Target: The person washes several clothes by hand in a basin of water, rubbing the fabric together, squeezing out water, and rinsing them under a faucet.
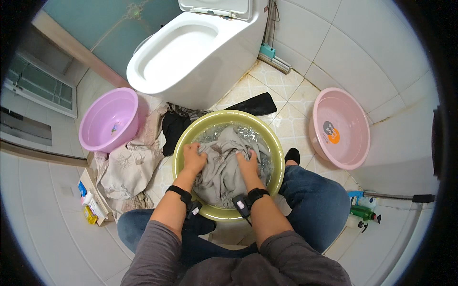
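A yellow-green plastic basin stands on the floor between my knees, with foamy water in it. Bunched in the water lies a soaked grey cloth with a faint printed pattern. My left hand is at the cloth's left edge, near the basin wall, its fingers curled and its thumb against the fabric. Farther right, my right hand grips a raised fold between thumb and fingers. Some fingertips are hidden in the folds. Each wrist wears a black strap with a small device.
To the left, a purple basin rests by a heap of beige patterned fabric. Black cloth and a dark flat item lie beyond my basin, before the toilet. A pink basin leans at the right wall; bottles stand nearby.
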### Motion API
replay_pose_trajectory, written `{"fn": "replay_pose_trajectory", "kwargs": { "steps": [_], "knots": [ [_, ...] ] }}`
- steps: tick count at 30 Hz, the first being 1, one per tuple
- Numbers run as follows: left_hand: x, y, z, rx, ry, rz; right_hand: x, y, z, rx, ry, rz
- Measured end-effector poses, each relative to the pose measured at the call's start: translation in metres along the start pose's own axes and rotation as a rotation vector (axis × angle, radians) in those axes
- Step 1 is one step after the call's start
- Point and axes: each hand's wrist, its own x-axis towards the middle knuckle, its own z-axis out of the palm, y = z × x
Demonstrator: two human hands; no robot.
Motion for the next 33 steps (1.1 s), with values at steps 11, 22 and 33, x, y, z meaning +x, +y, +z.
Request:
{"fn": "replay_pose_trajectory", "kwargs": {
  "steps": [11, 22, 33],
  "knots": [
    [0.033, -0.016, 0.084, 0.291, -0.39, -0.05, 0.038, 0.04, 0.026, -0.516, 0.037, -0.185],
    [0.065, -0.02, 0.081, 0.082, -0.379, -0.297, 0.064, 0.041, 0.029, 0.083, -0.03, 0.041],
    [-0.049, 0.115, 0.007, -0.107, -0.153, 0.27, 0.048, 0.001, 0.019, 0.744, -0.269, 0.44]
  ]
}}
